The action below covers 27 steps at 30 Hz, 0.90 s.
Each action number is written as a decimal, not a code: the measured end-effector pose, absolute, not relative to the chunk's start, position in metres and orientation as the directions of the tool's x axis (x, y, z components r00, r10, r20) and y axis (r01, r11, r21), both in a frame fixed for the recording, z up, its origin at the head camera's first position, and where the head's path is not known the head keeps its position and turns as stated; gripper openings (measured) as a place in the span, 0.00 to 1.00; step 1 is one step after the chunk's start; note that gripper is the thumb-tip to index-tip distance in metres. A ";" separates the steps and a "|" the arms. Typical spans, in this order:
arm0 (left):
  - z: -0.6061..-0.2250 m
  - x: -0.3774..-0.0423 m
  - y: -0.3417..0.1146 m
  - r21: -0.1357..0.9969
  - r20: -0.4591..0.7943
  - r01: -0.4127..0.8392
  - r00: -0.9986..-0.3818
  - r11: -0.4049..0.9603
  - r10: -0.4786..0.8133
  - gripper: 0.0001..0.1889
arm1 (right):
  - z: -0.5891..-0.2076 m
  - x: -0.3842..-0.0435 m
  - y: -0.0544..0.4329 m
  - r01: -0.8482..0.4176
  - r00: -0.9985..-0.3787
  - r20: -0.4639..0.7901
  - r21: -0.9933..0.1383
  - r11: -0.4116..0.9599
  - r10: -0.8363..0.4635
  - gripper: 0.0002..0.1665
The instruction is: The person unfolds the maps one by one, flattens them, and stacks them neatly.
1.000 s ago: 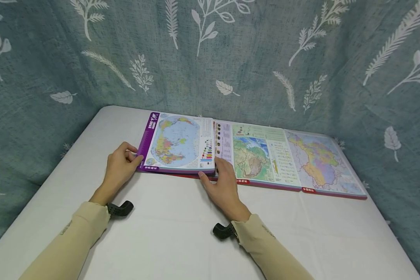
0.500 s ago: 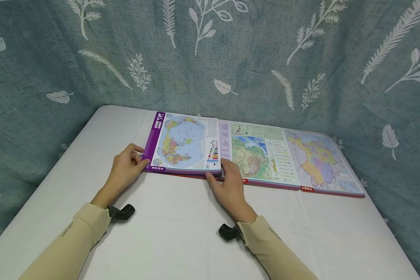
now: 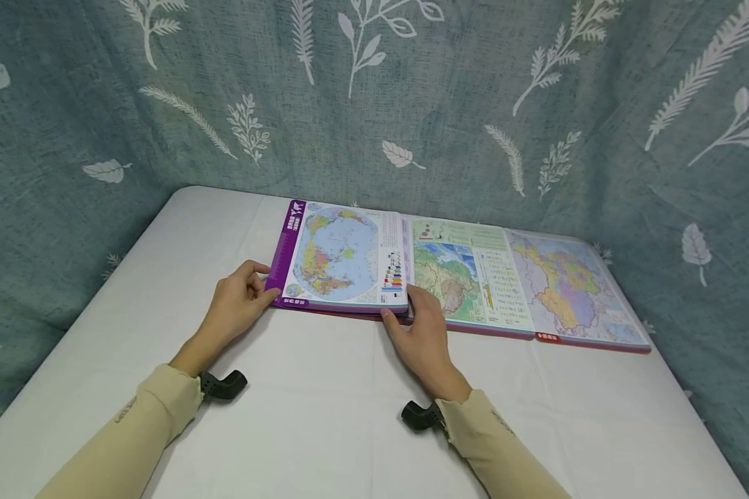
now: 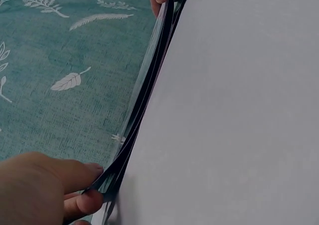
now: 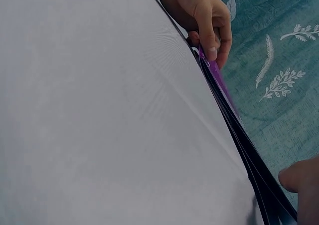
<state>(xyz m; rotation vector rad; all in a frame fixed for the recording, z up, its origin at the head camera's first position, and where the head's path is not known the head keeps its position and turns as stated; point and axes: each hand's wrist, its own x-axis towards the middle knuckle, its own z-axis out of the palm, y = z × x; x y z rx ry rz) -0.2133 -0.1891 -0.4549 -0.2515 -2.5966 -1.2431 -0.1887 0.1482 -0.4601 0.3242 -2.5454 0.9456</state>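
A purple-bordered world map [image 3: 337, 256] lies on top of a stack, its several layers showing as dark edges [image 4: 149, 85] in the left wrist view. My left hand [image 3: 240, 298] pinches the near left corner between thumb and fingers. At the near right corner my right hand [image 3: 421, 339] grips the stack, thumb along the front edge and fingers against the right side. Red-edged maps lie to the right, partly under the world map: a green relief map [image 3: 449, 277] and a pastel map [image 3: 564, 291] beyond it.
The maps rest on a table with a white cloth [image 3: 324, 416], near its back edge. Behind and at both sides hangs a teal curtain [image 3: 437, 104] with white leaf prints. Each wrist wears a black camera mount [image 3: 225, 385].
Both hands have slid the world map to the right, so it covers more of the red-edged map beside it. The other maps stay in place.
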 end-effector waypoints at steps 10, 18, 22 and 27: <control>-0.458 -0.215 -0.183 0.726 0.325 0.294 -0.943 0.622 0.066 0.21 | -0.459 -0.187 0.152 -0.343 -0.893 0.444 -0.561 0.753 -0.075 0.35; -0.459 -0.217 -0.177 0.720 0.320 0.297 -0.944 0.627 0.080 0.22 | -0.461 -0.183 0.155 -0.325 -0.884 0.466 -0.541 0.776 -0.045 0.37; -0.459 -0.217 -0.176 0.717 0.312 0.290 -0.947 0.634 0.080 0.22 | -0.461 -0.182 0.156 -0.322 -0.885 0.464 -0.542 0.776 -0.043 0.37; -0.460 -0.216 -0.177 0.705 0.303 0.285 -0.949 0.649 0.087 0.22 | -0.460 -0.182 0.156 -0.303 -0.893 0.447 -0.535 0.789 -0.040 0.36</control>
